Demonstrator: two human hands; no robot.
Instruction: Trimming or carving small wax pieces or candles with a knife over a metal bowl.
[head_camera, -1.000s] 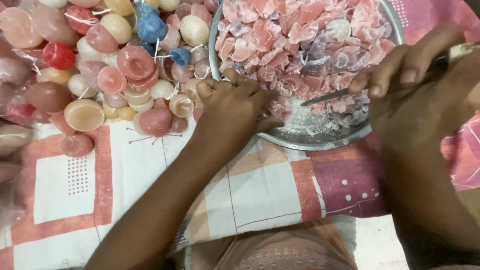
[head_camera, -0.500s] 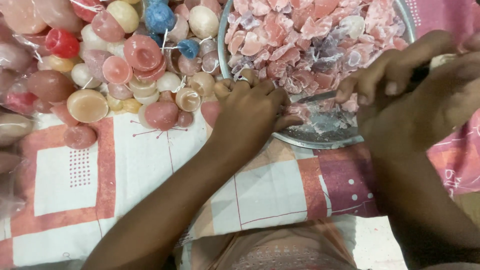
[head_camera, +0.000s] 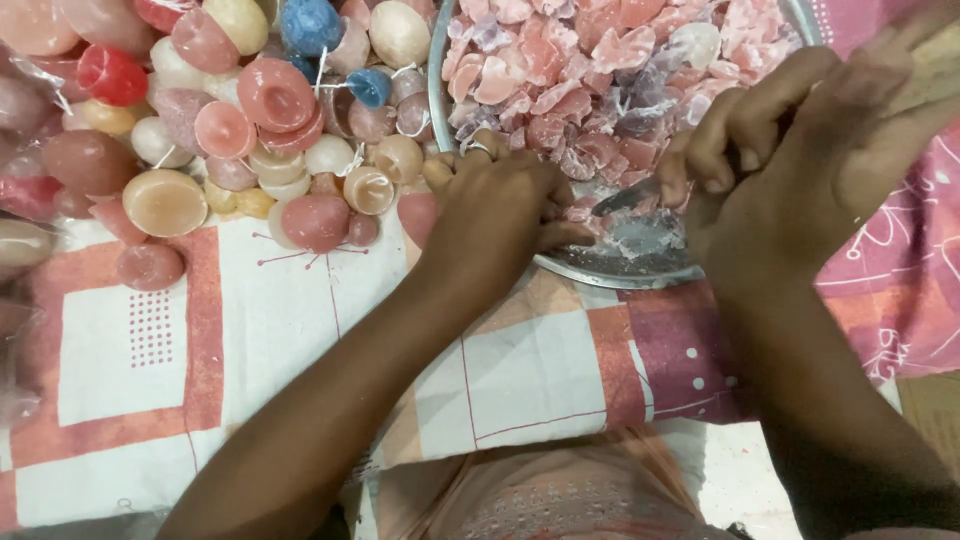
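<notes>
Wax is the main material everywhere: smooth, rounded candle pieces (head_camera: 270, 95) in pink, cream, red and blue lie in a heap at the far left part of the patterned cloth (head_camera: 140, 340), some with short white wicks. The cloth is flat, with big squares in white, salmon and dark pink. At the far edge, toward the middle, stands a round metal basin (head_camera: 600, 268) with a thin shiny rim, filled with broken wax chunks (head_camera: 560, 70), rough and angular, mostly pink with some pale and violet ones.

The left hand (head_camera: 495, 205) rests over the near rim of the basin, fingers curled down; a pink wax piece (head_camera: 418, 215) shows just beside it at the thumb side, but I cannot tell if the hand really holds it, because the fingers hide what is under them. The right hand (head_camera: 790, 165) is closed around a knife; only its dark blade (head_camera: 625, 197) comes out, pointing to the left hand above grey, wet-looking scrapings. The handle is hidden inside the fist. The basin's far side and the heap are cut off by the frame.
</notes>
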